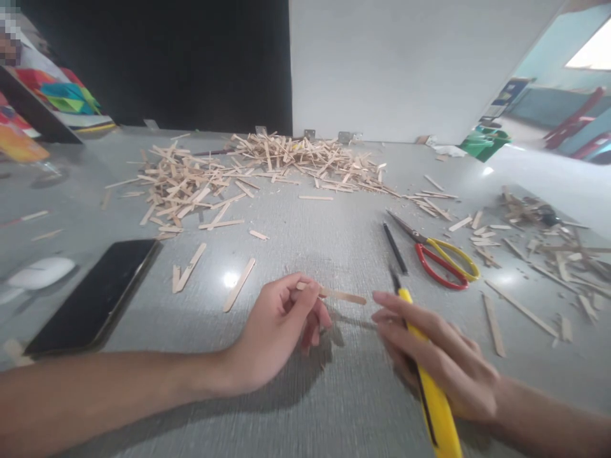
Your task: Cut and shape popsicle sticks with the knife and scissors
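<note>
My left hand (279, 324) is closed in a pinch on a thin wooden stick (341, 295), held level just above the grey table (305, 394). My right hand (436, 356) grips a yellow utility knife (432, 394), its dark blade tip pointing away from me near the stick's free end. The two hands sit close together at the table's front middle, a small gap between them.
A big heap of wooden sticks (248, 168) lies at the back. Red-and-yellow scissors (442, 254) and a black pen (394, 248) lie right of centre. A black phone (95, 296) and a white mouse (41, 272) sit at left. More scraps (534, 254) litter the right.
</note>
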A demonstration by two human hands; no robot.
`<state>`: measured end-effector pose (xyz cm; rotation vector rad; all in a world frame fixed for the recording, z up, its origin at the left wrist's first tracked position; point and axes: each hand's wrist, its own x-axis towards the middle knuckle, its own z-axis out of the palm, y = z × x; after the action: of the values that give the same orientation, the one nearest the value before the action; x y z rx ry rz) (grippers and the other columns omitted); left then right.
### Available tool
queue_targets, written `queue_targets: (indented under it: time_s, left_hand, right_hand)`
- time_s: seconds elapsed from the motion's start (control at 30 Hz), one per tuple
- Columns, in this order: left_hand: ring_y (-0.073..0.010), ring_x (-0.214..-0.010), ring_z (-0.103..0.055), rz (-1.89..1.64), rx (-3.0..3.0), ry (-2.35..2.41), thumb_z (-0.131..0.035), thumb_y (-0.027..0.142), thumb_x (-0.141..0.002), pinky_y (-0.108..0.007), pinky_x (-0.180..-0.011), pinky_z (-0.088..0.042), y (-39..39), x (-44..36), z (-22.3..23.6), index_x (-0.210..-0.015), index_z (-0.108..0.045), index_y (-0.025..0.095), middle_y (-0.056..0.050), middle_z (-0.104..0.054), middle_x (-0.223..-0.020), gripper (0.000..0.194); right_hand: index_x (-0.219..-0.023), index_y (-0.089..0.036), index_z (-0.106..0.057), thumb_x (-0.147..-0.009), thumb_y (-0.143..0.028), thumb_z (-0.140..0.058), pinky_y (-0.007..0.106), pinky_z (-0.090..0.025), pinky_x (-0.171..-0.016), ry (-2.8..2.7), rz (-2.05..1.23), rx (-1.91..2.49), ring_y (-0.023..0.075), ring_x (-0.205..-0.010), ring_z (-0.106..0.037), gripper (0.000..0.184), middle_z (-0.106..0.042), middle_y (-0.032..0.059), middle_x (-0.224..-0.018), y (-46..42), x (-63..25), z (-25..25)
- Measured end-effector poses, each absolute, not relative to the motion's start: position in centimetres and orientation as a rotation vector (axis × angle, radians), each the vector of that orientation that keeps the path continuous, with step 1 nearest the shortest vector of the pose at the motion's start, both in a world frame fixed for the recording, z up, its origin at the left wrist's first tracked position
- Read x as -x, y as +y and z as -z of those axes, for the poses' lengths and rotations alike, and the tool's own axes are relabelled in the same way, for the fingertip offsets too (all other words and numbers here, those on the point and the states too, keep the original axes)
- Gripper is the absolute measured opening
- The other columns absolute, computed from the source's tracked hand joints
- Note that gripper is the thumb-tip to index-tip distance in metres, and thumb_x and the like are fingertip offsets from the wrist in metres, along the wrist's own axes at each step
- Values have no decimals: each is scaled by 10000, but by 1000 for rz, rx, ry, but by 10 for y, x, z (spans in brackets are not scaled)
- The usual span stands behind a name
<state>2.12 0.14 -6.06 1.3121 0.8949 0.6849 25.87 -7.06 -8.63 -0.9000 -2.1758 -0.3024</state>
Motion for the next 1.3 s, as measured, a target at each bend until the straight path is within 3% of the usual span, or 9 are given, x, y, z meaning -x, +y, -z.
queue_targets:
  time_s: [0.1,0.2,0.27,0.37,0.5,0.67,0.8,1.0,1.3]
  left_hand:
    - [-71,-492,-520,-687,-1371,872,-487,506,-1072,-166,-449,-430,-3,-19,62,-841,-531,197,37,-625,-677,388]
    - [-80,-515,-514,-670,-1464,854,-476,504,-1080,-177,-466,-403,-6,-16,62,-863,-544,203,42,-614,-658,377]
    - [-91,-534,-525,-662,-1548,855,-458,494,-1089,-190,-475,-397,-6,-15,62,-867,-552,205,37,-618,-665,376]
    - [-108,-571,-550,-659,-1701,869,-442,455,-1101,-216,-518,-411,-6,-14,62,-846,-557,203,29,-616,-668,376]
    - [-116,-621,-533,-749,-1904,874,-502,343,-1089,-240,-569,-398,-4,-15,65,-953,-601,196,27,-589,-730,223]
    - [-161,-911,-603,-871,-2169,720,-576,205,-1048,-294,-810,-462,0,-12,69,-1045,-691,190,-41,-640,-1016,116]
    - [-196,-1014,-586,-982,-2412,632,-629,115,-1009,-324,-890,-480,3,-10,71,-1127,-701,174,-74,-669,-1092,150]
    - [-206,-1112,-622,-1003,-2351,551,-657,96,-993,-340,-985,-509,7,-13,74,-1103,-680,174,-76,-704,-1118,137]
    - [-192,-986,-669,-938,-2310,520,-610,101,-1020,-327,-870,-554,6,-14,73,-1100,-681,189,-63,-719,-1033,139]
  right_hand:
    - [-1221,-62,-648,-1027,-85,-606,268,-592,-734,-2119,149,1052,168,-973,-725,200,-704,141,-1169,-58,-258,88]
    - [-1098,-100,-663,-1032,-157,-627,264,-563,-610,-2177,97,1068,160,-840,-723,94,-707,109,-1068,-51,-254,88]
    - [-1052,-99,-666,-1006,-100,-635,269,-543,-578,-2193,133,1040,159,-783,-712,55,-711,101,-1013,-52,-253,88]
    - [-1114,-59,-670,-961,-12,-635,276,-550,-594,-2211,210,969,155,-734,-700,164,-722,102,-963,-56,-254,88]
    - [-1002,-58,-701,-943,-6,-660,290,-555,-567,-2258,344,869,163,-671,-696,89,-729,82,-853,-58,-254,86]
    - [-934,8,-727,-918,38,-661,314,-530,-444,-2262,629,716,218,-579,-710,75,-769,157,-776,-58,-249,74]
    - [-938,13,-754,-920,29,-671,314,-533,-411,-2293,738,692,233,-539,-721,87,-798,175,-745,-61,-247,66]
    - [-951,21,-770,-992,5,-512,312,-529,-376,-2319,782,688,251,-510,-733,261,-810,181,-759,-62,-245,63]
    - [-939,37,-759,-960,18,-538,317,-551,-366,-2346,774,656,257,-483,-728,224,-806,195,-760,-61,-244,62]
